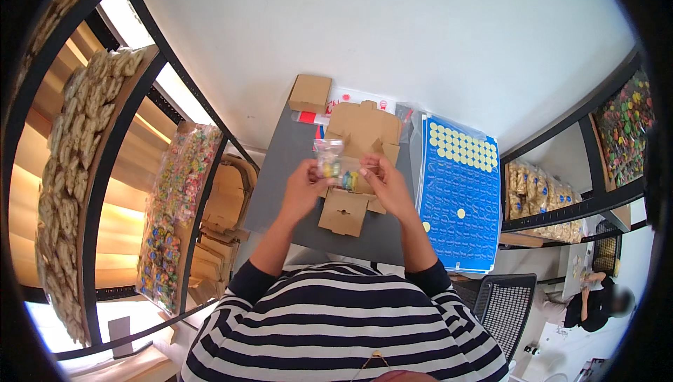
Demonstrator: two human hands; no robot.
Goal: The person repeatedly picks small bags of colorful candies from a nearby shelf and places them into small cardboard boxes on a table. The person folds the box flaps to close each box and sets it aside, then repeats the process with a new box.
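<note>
My left hand [303,187] grips a small clear plastic bag [329,156] with small colourful pieces in its lower part. The bag is held over the left side of an unfolded cardboard box [363,122] on the grey table [273,171]. Inside the box lie small yellow and blue items [350,179], partly hidden by my hands. My right hand [386,182] is at the box's right side, its thumb and fingertips close together; whether something thin is between them is not clear. The box's front flap [343,212] lies folded out towards me.
A closed cardboard box [310,93] stands at the back left. Blue sheets with round yellow stickers [462,198] lie at right. Shelves with bagged goods [179,171] flank the left side; another rack [547,187] is at right. A black crate [507,303] and a seated person [589,303] are beyond.
</note>
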